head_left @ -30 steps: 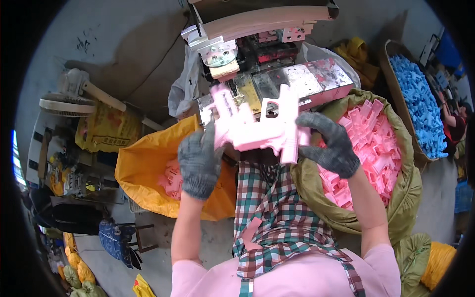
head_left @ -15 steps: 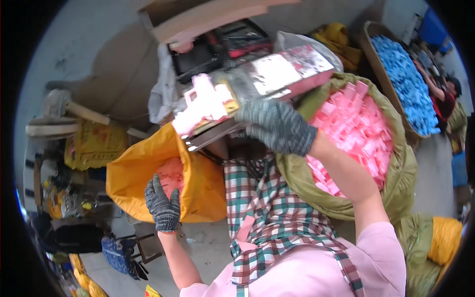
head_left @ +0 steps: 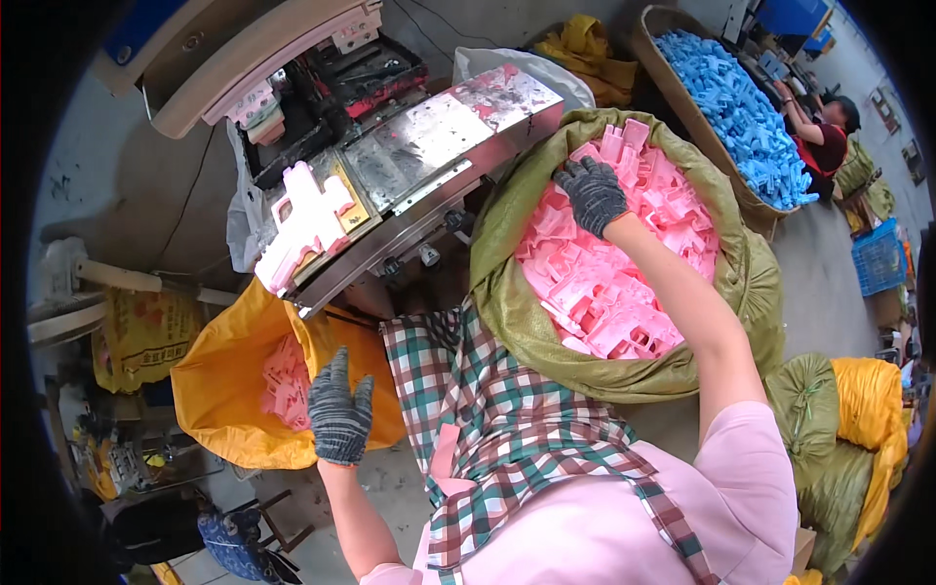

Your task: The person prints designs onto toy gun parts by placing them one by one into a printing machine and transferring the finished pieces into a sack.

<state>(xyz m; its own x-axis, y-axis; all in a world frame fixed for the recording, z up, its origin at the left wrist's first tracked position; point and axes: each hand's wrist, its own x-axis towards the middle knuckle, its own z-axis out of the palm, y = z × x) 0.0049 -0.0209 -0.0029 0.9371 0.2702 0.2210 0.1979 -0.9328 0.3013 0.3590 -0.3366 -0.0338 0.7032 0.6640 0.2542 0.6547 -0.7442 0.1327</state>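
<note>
Both my hands wear dark grey knitted gloves. My left hand (head_left: 340, 408) hovers at the right rim of an orange sack (head_left: 219, 429), fingers stretched up and nothing in them. Inside that sack lie pink plastic parts (head_left: 287, 385). My right hand (head_left: 592, 198), fingers apart, lies over the heap of pink plastic parts (head_left: 624, 278) in a large olive-green sack (head_left: 507, 317); its fingertips meet the pieces at the heap's upper left. A pistol-shaped pink plastic part (head_left: 304, 222) sits on a yellowish fixture (head_left: 353, 200) at the near end of a metal machine bed (head_left: 419, 146).
Pink printing pads (head_left: 261, 112) hang under the machine's curved head (head_left: 249, 63), above black ink trays (head_left: 366, 73). A long bin of blue parts (head_left: 731, 107) stands at the far right, with another person (head_left: 829, 132) beside it. Filled sacks (head_left: 814, 468) lie at the lower right.
My right hand has moved from over the machine bed rightward to the pink heap in the green sack. My left hand stays by the orange sack. The view has shifted.
</note>
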